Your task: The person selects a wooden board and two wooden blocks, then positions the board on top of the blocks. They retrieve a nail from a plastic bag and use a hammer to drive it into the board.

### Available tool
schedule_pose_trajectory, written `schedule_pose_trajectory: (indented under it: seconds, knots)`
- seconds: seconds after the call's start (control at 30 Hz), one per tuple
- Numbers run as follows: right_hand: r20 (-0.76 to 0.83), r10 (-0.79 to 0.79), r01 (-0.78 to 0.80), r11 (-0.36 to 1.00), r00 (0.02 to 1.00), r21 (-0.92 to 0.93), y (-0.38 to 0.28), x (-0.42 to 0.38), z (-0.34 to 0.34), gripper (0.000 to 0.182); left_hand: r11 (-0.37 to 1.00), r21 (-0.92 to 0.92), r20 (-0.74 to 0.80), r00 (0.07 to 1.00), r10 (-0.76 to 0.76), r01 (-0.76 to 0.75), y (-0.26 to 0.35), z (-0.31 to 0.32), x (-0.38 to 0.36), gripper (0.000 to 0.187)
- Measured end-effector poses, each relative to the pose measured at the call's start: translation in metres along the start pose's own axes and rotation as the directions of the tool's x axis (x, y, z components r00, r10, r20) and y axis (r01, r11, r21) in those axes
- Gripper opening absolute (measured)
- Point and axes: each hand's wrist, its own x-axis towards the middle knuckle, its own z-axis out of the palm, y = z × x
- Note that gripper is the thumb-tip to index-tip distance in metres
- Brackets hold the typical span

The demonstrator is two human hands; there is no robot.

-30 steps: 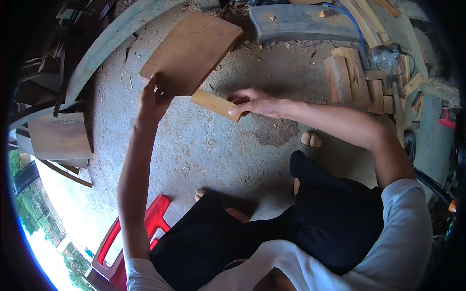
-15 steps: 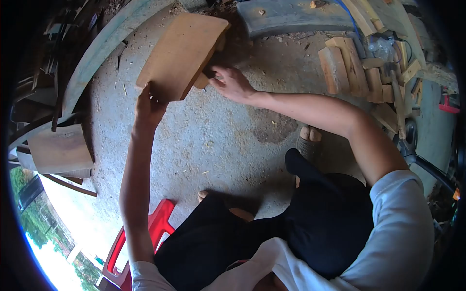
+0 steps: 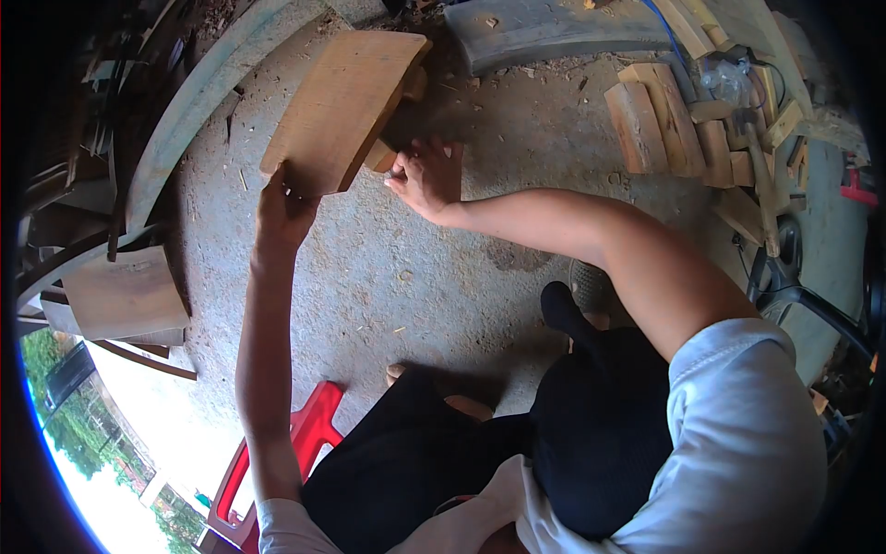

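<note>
A curved wooden board [image 3: 341, 106] is tilted above the concrete floor, with wooden blocks showing under its right side. My left hand [image 3: 284, 208] grips the board's near left corner, thumb on top and the other fingers hidden beneath. Close to the lower block [image 3: 379, 157], at the board's right edge, is my right hand [image 3: 427, 177]. Its thumb and index finger are bent together near the block's end, and the other fingers are raised. Whatever lies between those fingertips is too small to make out.
Wooden blocks and a hammer [image 3: 764, 189] lie at the right. A grey curved slab [image 3: 554, 32] is at the top. Boards [image 3: 126, 294] are stacked at the left. A red plastic chair [image 3: 317, 415] stands near my left arm. My feet are on the floor.
My right hand has shifted slightly down and turned, with its fingers now pointing up and left near the block. My left hand keeps its grip. The board has moved very little.
</note>
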Motion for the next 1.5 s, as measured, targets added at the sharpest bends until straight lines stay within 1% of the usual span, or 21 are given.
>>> schedule_pose_trajectory:
  seconds: [0.13, 0.2, 0.27, 0.3, 0.33, 0.4, 0.43, 0.47, 0.53, 0.63, 0.67, 0.7, 0.8, 0.83, 0.97, 1.07, 1.13, 1.2, 1.27, 1.4, 1.5]
  knots:
    - [-0.003, -0.090, 0.089, 0.992, 0.996, -0.088, -0.005, 0.001, 0.010, 0.017, 1.000, -0.014, -0.042, 0.999, -0.007, 0.007, 0.002, 0.016, -0.015, 0.032]
    - [-0.018, -0.089, 0.088, 0.995, 0.996, -0.047, -0.001, 0.003, 0.010, 0.016, 1.000, -0.015, -0.044, 0.999, -0.005, 0.004, 0.002, 0.012, -0.012, 0.031]
    - [0.091, -0.209, 0.209, 0.978, 0.974, 0.013, 0.012, 0.004, 0.005, 0.016, 1.000, -0.023, -0.044, 0.999, 0.003, -0.004, 0.004, 0.011, -0.008, 0.029]
    - [0.138, -0.226, 0.210, 0.970, 0.964, 0.121, 0.020, 0.003, -0.003, 0.015, 1.000, -0.013, -0.024, 1.000, 0.003, -0.003, 0.004, 0.011, -0.009, 0.028]
    - [0.080, -0.268, 0.249, 0.949, 0.960, 0.192, 0.031, 0.000, -0.014, 0.014, 1.000, -0.010, -0.011, 1.000, 0.005, -0.005, 0.004, 0.009, -0.009, 0.027]
    - [0.095, -0.280, 0.267, 0.955, 0.955, 0.132, 0.052, 0.001, -0.047, 0.011, 0.999, -0.038, -0.010, 1.000, 0.019, -0.019, 0.003, 0.001, -0.002, 0.027]
    - [0.145, -0.199, 0.187, 0.978, 0.969, 0.091, 0.065, 0.000, -0.055, 0.010, 0.999, -0.047, 0.017, 1.000, 0.026, -0.025, 0.002, -0.003, -0.001, 0.026]
    - [0.219, -0.098, 0.124, 0.986, 0.971, -0.108, 0.069, -0.001, -0.067, 0.020, 0.998, -0.059, 0.013, 0.999, 0.031, -0.030, 0.002, -0.003, -0.004, 0.026]
    - [0.154, -0.120, 0.149, 0.970, 0.981, -0.192, 0.067, 0.003, -0.073, 0.046, 0.999, -0.037, -0.027, 0.999, 0.028, -0.029, 0.002, 0.005, -0.006, 0.024]
    - [0.228, -0.098, 0.070, 0.989, 0.969, 0.129, 0.029, 0.010, -0.047, 0.082, 1.000, -0.008, -0.005, 1.000, 0.007, -0.007, -0.001, 0.003, -0.002, 0.025]
    - [0.168, -0.069, 0.059, 0.996, 0.983, 0.067, 0.012, 0.008, -0.032, 0.088, 1.000, 0.006, 0.001, 1.000, 0.000, 0.000, -0.001, 0.005, -0.003, 0.025]
    - [0.244, 0.008, -0.035, 0.994, 0.970, 0.105, -0.001, 0.013, -0.019, 0.085, 1.000, 0.011, 0.015, 1.000, -0.006, 0.006, -0.001, 0.006, -0.006, 0.026]
    - [0.329, -0.009, -0.044, 0.987, 0.944, 0.154, -0.015, 0.031, 0.001, 0.080, 1.000, 0.001, 0.034, 0.999, -0.007, 0.007, -0.001, 0.000, -0.001, 0.029]
    - [0.244, -0.048, 0.005, 0.985, 0.969, 0.174, -0.014, 0.030, 0.002, 0.069, 1.000, -0.028, 0.042, 0.999, -0.004, 0.006, -0.001, -0.005, 0.002, 0.031]
    - [0.264, -0.245, 0.192, 0.958, 0.933, 0.212, 0.011, 0.028, -0.011, 0.065, 1.000, -0.003, -0.038, 0.999, 0.004, -0.004, -0.004, -0.001, -0.002, 0.032]
    - [0.270, -0.245, 0.167, 0.945, 0.931, 0.283, 0.013, 0.023, -0.008, 0.061, 0.999, 0.028, -0.062, 0.998, 0.025, -0.023, -0.010, -0.006, 0.009, 0.032]
    - [0.272, -0.232, 0.160, 0.952, 0.934, 0.261, 0.011, 0.024, 0.004, 0.060, 0.998, -0.054, -0.010, 0.999, -0.039, 0.038, -0.015, -0.015, 0.019, 0.032]
    - [0.277, -0.218, 0.151, 0.958, 0.936, 0.246, 0.010, 0.027, 0.010, 0.058, 0.999, -0.021, -0.021, 0.999, -0.038, 0.038, -0.018, -0.010, 0.015, 0.033]
    - [0.241, -0.328, 0.264, 0.928, 0.913, 0.262, 0.009, 0.030, 0.014, 0.054, 0.999, 0.003, -0.041, 0.999, -0.033, 0.033, -0.022, -0.010, 0.014, 0.034]
    - [0.286, -0.320, 0.257, 0.937, 0.903, 0.237, 0.007, 0.026, 0.018, 0.052, 0.998, 0.066, -0.043, 0.999, 0.004, -0.001, -0.027, -0.011, 0.013, 0.037]
    - [0.224, -0.299, 0.251, 0.943, 0.927, 0.220, 0.006, 0.025, 0.017, 0.051, 0.996, 0.092, -0.043, 0.999, 0.012, -0.008, -0.029, -0.012, 0.015, 0.040]
